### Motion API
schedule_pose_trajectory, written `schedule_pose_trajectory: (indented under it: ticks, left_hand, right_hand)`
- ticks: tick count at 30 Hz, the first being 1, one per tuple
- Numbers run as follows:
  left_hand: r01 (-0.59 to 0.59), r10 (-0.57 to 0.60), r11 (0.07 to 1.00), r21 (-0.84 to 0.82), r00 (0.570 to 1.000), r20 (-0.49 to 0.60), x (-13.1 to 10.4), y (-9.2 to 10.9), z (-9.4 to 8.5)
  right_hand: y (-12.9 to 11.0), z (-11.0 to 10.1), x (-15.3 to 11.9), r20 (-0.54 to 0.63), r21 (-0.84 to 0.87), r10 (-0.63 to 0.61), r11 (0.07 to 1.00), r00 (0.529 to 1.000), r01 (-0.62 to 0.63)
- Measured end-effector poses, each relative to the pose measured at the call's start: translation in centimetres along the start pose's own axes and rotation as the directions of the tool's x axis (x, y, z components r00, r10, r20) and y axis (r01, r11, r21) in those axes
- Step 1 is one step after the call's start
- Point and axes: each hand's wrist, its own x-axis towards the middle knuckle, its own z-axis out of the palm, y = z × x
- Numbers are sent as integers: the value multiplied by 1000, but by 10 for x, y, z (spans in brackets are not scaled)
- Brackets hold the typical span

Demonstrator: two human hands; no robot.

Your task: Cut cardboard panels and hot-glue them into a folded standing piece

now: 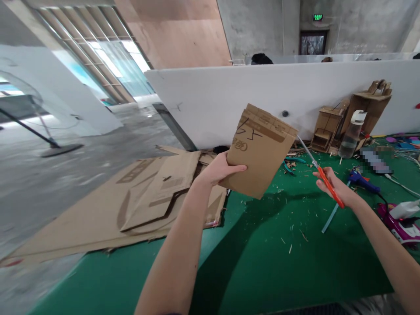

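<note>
A rectangular piece of brown cardboard (262, 153) with printing and black pen marks is held up above the table. My left hand (220, 169) grips its lower left edge, thumb across the front face. To the right, my right hand (334, 186) is closed round a pair of scissors (329, 186) with orange-red handles. The metal blades point up and left, their tip close to the cardboard's upper right corner; whether they touch I cannot tell. Some fingers of my right hand are hidden behind the handles.
Large cardboard sheets (141, 197) lie at the left on the green table (262, 271). Teal pliers (290, 166), a water bottle (352, 135), cardboard structures (364, 109), a blue glue gun (364, 180), a glue stick (330, 217) and a magenta power strip (398, 225) are at the right. A white partition (213, 100) stands behind.
</note>
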Motion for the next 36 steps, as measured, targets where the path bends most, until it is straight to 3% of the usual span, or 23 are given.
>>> schedule_pose_trajectory:
  ticks: [4,10,16,24,31,36]
  left_hand:
    - [-20,16,998,60,998,63,-2,2,-6]
    - [-25,7,983,183,995,102,-5,10,-11]
    - [-46,13,977,209,988,156,-5,11,-10]
    - [-12,-21,983,184,984,179,-5,9,-13]
    - [-24,-15,979,204,982,186,-5,8,-13]
    - [3,-41,983,182,977,208,-7,9,-11]
  right_hand:
    - [0,-5,-2,62,48,50,997,997,-53]
    - [2,-9,-10,80,52,21,998,997,-26]
    - [2,-8,-13,94,-11,-15,1000,995,16]
    - [1,-9,-15,85,36,-32,999,996,29]
    - [2,-9,-15,74,-47,-62,997,995,66]
    - [-1,-9,-17,131,-181,-41,981,991,64]
